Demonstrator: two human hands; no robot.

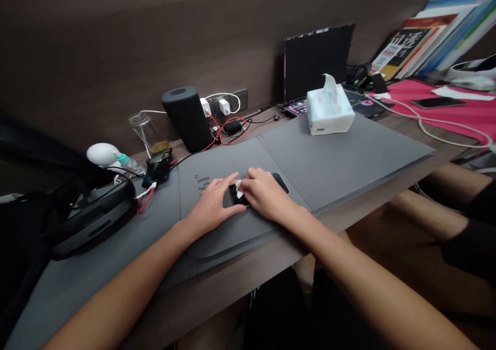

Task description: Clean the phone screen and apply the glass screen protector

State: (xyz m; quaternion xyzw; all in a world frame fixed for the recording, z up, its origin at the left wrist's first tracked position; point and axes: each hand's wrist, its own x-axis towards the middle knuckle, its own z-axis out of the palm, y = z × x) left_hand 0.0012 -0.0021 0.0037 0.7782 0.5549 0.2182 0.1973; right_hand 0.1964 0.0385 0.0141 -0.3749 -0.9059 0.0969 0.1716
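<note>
A dark-screened phone [281,182] lies flat on the grey desk mat [329,166]. My left hand [211,205] braces its left end, thumb along the near edge and fingers along the far one. A crumpled white tissue [239,188] is pinched in the fingers of my right hand [265,191] and pressed against the screen near that left end. The middle of the phone is hidden beneath my right hand; its right end shows past the knuckles.
A tissue pack [330,113] stands on the mat before an open laptop [320,60]. Behind are a black speaker [188,117], chargers and cables. A black headset [95,223] lies at left. Another person's legs [430,213] are at right, below books [437,40] and a pink sheet [430,99].
</note>
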